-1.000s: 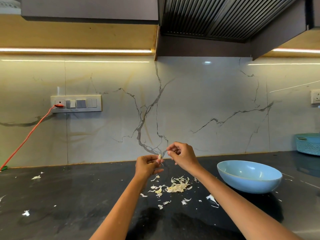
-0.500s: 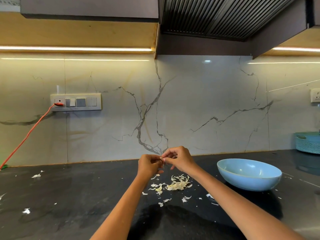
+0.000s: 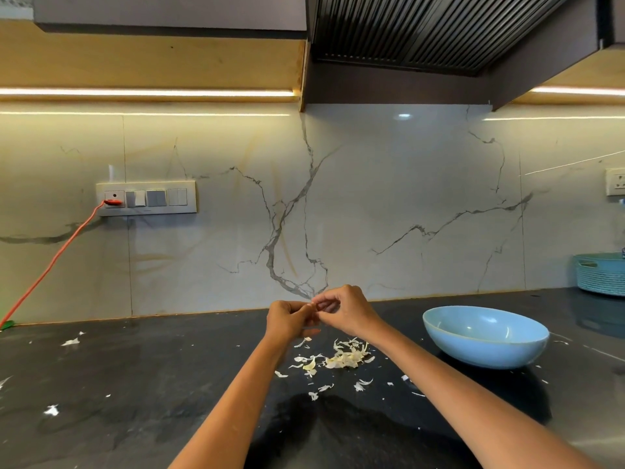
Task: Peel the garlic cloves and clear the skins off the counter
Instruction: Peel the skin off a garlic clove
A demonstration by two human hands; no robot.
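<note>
Both hands are raised together above the black counter. My left hand has its fingers curled round a garlic clove, which is almost fully hidden in the fingers. My right hand meets it from the right and pinches at the clove's top with curled fingertips. Below the hands lies a pile of pale garlic skins, with smaller scraps scattered around it.
A light blue bowl stands on the counter to the right of the skins. A teal basket sits at the far right by the wall. Stray skin bits lie at the left. An orange cable runs down from the wall socket.
My right hand, which was apart from the left and pulling a strip of skin away, has come back against the left hand at the clove.
</note>
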